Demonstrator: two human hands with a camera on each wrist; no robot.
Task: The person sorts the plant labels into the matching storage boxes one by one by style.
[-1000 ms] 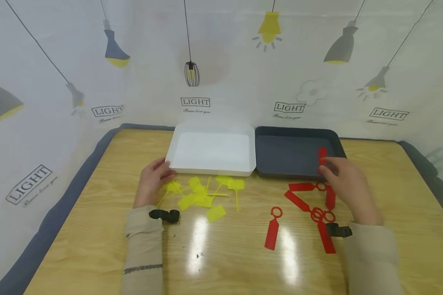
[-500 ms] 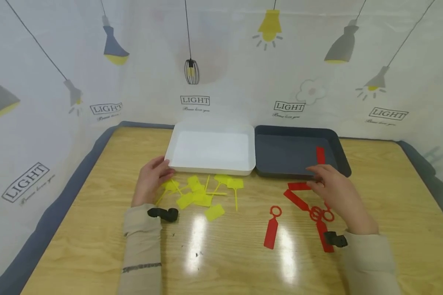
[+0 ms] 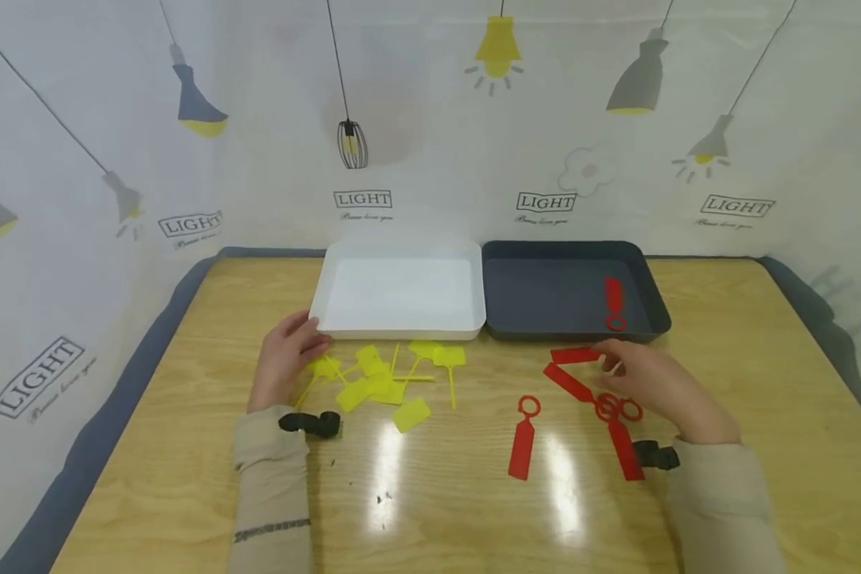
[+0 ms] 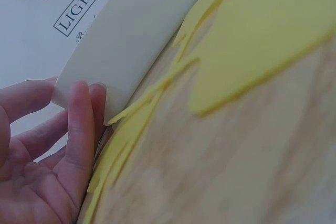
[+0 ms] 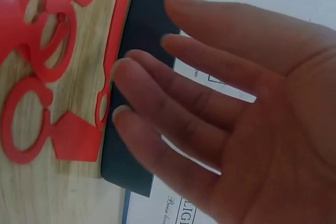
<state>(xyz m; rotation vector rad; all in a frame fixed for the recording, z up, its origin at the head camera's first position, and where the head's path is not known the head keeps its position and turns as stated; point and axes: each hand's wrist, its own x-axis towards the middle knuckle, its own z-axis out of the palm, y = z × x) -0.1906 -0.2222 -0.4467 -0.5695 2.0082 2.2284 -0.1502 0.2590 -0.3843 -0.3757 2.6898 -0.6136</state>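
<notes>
My left hand [image 3: 283, 355] touches the near left corner of the white tray [image 3: 398, 333]. In the left wrist view, its fingers [image 4: 80, 129] lie extended against the tray's outer wall. My right hand [image 3: 653, 379] hovers over several red ring-ended tags [image 3: 568, 383] in front of the dark grey tray [image 3: 560, 328]. Nothing shows between its loosely bent fingers [image 5: 173, 114] in the right wrist view. The hand partly hides one tag. One red tag [image 3: 613, 295] lies inside the dark tray. Several yellow stemmed tags [image 3: 380, 383] lie before the white tray.
The trays stand side by side along the back of the wooden table [image 3: 445, 510]. A separate red tag [image 3: 521, 450] lies front of centre. Behind the table hangs a white cloth [image 3: 438, 119] printed with lamps.
My right hand has let go of a red tag in the dark tray and drawn back over the tags on the table. The left hand stays at the white tray's corner.
</notes>
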